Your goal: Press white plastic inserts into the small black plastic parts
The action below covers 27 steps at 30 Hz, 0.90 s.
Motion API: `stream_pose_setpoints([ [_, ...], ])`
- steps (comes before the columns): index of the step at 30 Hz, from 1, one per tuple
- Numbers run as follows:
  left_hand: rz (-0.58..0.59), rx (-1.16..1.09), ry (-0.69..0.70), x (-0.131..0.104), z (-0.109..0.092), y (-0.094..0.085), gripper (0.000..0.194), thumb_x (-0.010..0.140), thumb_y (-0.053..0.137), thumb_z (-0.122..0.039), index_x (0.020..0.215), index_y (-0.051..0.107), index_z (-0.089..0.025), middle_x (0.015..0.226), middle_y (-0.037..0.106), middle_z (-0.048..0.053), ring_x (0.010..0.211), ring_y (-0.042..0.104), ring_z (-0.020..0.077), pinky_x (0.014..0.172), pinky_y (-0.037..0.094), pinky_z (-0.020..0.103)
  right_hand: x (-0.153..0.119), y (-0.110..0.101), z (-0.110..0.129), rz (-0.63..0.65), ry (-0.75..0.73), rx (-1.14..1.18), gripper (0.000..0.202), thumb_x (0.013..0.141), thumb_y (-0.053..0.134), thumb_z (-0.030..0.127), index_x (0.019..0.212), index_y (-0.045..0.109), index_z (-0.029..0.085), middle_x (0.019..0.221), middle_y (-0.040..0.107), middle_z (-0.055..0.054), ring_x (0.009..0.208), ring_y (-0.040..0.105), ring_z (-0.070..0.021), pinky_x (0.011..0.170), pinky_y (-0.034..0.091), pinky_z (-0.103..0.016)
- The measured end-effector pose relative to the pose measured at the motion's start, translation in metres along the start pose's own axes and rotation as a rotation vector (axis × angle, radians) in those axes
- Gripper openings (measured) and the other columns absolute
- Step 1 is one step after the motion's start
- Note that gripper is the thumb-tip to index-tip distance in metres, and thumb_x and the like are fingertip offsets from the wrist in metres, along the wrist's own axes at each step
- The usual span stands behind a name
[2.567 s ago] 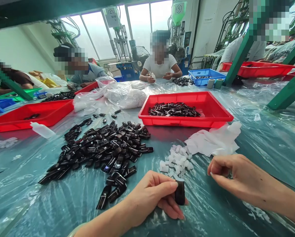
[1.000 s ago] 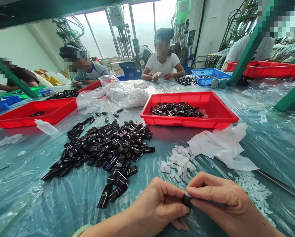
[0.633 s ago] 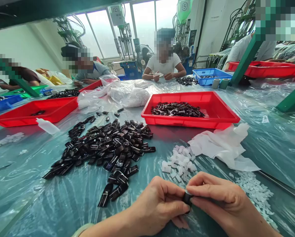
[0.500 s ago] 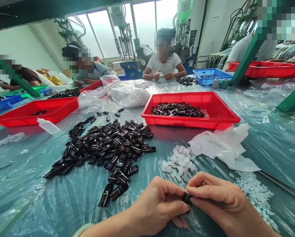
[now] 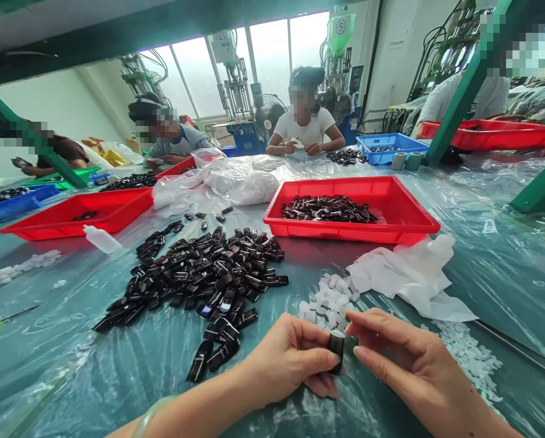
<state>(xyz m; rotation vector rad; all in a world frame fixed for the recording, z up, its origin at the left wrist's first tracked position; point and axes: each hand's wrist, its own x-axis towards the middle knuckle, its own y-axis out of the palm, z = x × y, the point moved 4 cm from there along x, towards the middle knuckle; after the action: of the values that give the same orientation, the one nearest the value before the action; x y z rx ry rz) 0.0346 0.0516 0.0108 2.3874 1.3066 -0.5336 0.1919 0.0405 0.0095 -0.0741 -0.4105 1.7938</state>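
Between its thumb and fingers, my left hand [image 5: 295, 359] grips a small black plastic piece [image 5: 336, 353] with a pale end facing up. Just to the right, my right hand [image 5: 404, 359] has its thumb and fingers apart, and nothing shows between them. Behind my hands lies a small heap of white pieces [image 5: 331, 299]. A big pile of similar black pieces with silvery lines [image 5: 208, 267] spreads over the plastic-covered table [image 5: 131, 383] to the left. Smaller white bits [image 5: 468, 356] are scattered beyond my right hand.
A red tray [image 5: 350, 230] with black pieces stands ahead; another red tray [image 5: 48, 228] is at left, near a white squeeze bottle [image 5: 101, 239]. A white cloth [image 5: 404, 271] and a dark rod [image 5: 519, 347] lie right. Green posts [image 5: 464, 91] cross the view. Several people sit around.
My right hand has let go of the black piece and drawn slightly away, its fingers spreading. My left hand keeps the piece, now shifted slightly left. The view has tilted a little.
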Motion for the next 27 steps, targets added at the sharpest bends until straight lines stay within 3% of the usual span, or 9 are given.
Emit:
stream_pose_setpoints([
  [4, -0.061, 0.124, 0.047, 0.003, -0.028, -0.009, 0.026, 0.068, 0.064, -0.031, 0.080, 0.067, -0.008, 0.070, 0.065, 0.006, 0.050, 0.059, 0.0088, 0.048, 0.045, 0.016, 0.001, 0.002, 0.001, 0.054, 0.052, -0.026, 0.029, 0.081, 0.054, 0.027, 0.109, 0.060, 0.022, 0.092, 0.063, -0.004, 0.079, 0.061, -0.0155, 0.070, 0.052, -0.025],
  [7, -0.153, 0.229, 0.151, 0.017, -0.068, -0.018, 0.020, 0.068, 0.064, -0.026, 0.072, 0.066, -0.006, 0.064, 0.065, 0.007, 0.049, 0.060, 0.0111, 0.048, 0.047, 0.019, 0.002, 0.003, 0.001, 0.081, 0.079, -0.015, 0.029, 0.082, 0.052, 0.027, 0.109, 0.060, 0.021, 0.085, 0.063, -0.003, 0.075, 0.060, -0.0150, 0.067, 0.050, -0.025],
  [11, -0.297, 0.246, 0.299, 0.050, -0.128, -0.030, 0.015, 0.073, 0.061, -0.018, 0.084, 0.063, -0.007, 0.071, 0.065, 0.007, 0.054, 0.062, 0.0106, 0.055, 0.051, 0.021, 0.002, 0.004, -0.003, 0.083, 0.110, 0.002, 0.028, 0.081, 0.052, 0.030, 0.105, 0.063, 0.019, 0.082, 0.062, -0.003, 0.073, 0.058, -0.0149, 0.066, 0.049, -0.025],
  [15, -0.419, 0.292, 0.406, 0.074, -0.168, -0.042, 0.040, 0.075, 0.063, -0.021, 0.111, 0.051, -0.006, 0.079, 0.062, 0.008, 0.061, 0.062, 0.0093, 0.063, 0.052, 0.021, 0.002, 0.002, -0.006, 0.098, 0.107, -0.044, 0.028, 0.082, 0.051, 0.033, 0.102, 0.064, 0.019, 0.083, 0.063, -0.003, 0.075, 0.058, -0.0157, 0.067, 0.049, -0.026],
  [17, -0.449, 0.355, 0.420, 0.075, -0.170, -0.048, 0.054, 0.075, 0.063, -0.026, 0.121, 0.042, -0.007, 0.085, 0.062, 0.009, 0.064, 0.062, 0.0097, 0.063, 0.051, 0.022, 0.002, 0.001, -0.005, 0.103, 0.104, -0.062, 0.028, 0.082, 0.051, 0.033, 0.102, 0.064, 0.019, 0.084, 0.063, -0.003, 0.076, 0.059, -0.0162, 0.067, 0.049, -0.026],
  [19, -0.450, 0.457, 0.407, 0.067, -0.161, -0.054, 0.055, 0.075, 0.062, -0.030, 0.122, 0.043, -0.008, 0.087, 0.062, 0.009, 0.065, 0.061, 0.0099, 0.061, 0.050, 0.022, 0.002, 0.001, -0.004, 0.107, 0.093, -0.082, 0.026, 0.081, 0.052, 0.032, 0.100, 0.065, 0.020, 0.083, 0.064, -0.003, 0.076, 0.059, -0.0163, 0.066, 0.049, -0.025],
  [23, -0.388, 0.778, 0.321, 0.028, -0.122, -0.064, 0.027, 0.069, 0.063, -0.027, 0.092, 0.064, -0.012, 0.068, 0.062, 0.002, 0.059, 0.056, 0.0098, 0.056, 0.043, 0.022, 0.002, 0.001, 0.000, 0.106, 0.050, -0.127, 0.023, 0.081, 0.052, 0.031, 0.096, 0.067, 0.021, 0.083, 0.066, -0.002, 0.077, 0.061, -0.0171, 0.066, 0.049, -0.025],
  [27, -0.396, 1.103, 0.237, -0.020, -0.083, -0.071, 0.009, 0.066, 0.059, -0.021, 0.065, 0.067, -0.016, 0.055, 0.057, -0.001, 0.056, 0.049, 0.0109, 0.056, 0.036, 0.024, 0.002, 0.000, 0.001, 0.098, 0.033, -0.155, 0.021, 0.081, 0.051, 0.032, 0.089, 0.067, 0.020, 0.082, 0.066, -0.003, 0.077, 0.062, -0.0185, 0.065, 0.050, -0.025],
])
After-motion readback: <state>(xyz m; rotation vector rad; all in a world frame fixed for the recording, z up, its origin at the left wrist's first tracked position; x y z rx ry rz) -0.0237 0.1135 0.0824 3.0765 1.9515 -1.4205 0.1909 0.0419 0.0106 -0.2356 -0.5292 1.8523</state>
